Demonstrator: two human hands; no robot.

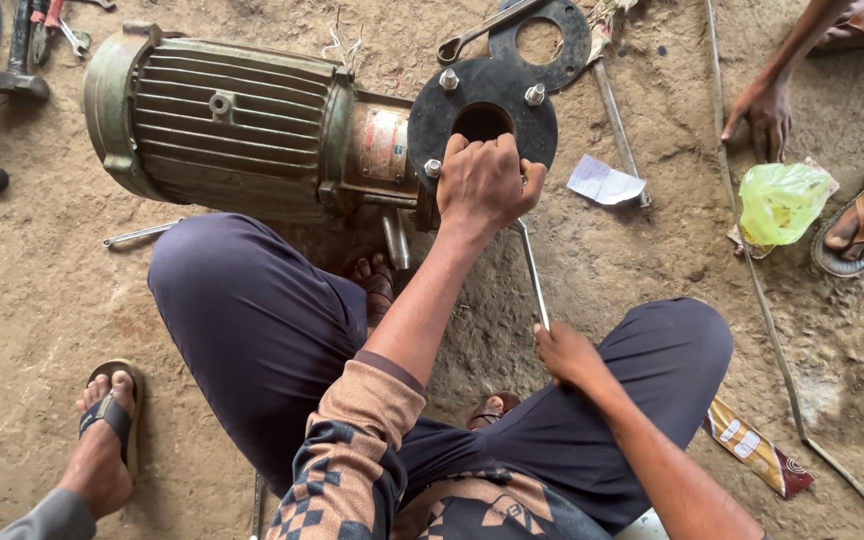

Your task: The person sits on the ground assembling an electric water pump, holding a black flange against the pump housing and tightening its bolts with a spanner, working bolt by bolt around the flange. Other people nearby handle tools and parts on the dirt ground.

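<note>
So the green ribbed motor lies on its side on the dirt floor, long axis running left-right, black round flange facing right. Left hand has its grip curled over the flange's lower edge. Right hand is closed around a long metal wrench reaching up to the flange. A green plastic bag sits at right, contents hidden.

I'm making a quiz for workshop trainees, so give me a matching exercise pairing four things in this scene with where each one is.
Things:
1. left hand
2. right hand
3. green plastic bag
4. hammer

Places:
A. top left corner, on the dirt
B. on the black round flange of the electric motor
C. gripping the lower end of a long metal wrench
D. beside another person's sandalled foot, at right

Pairs: 1-B, 2-C, 3-D, 4-A
</note>
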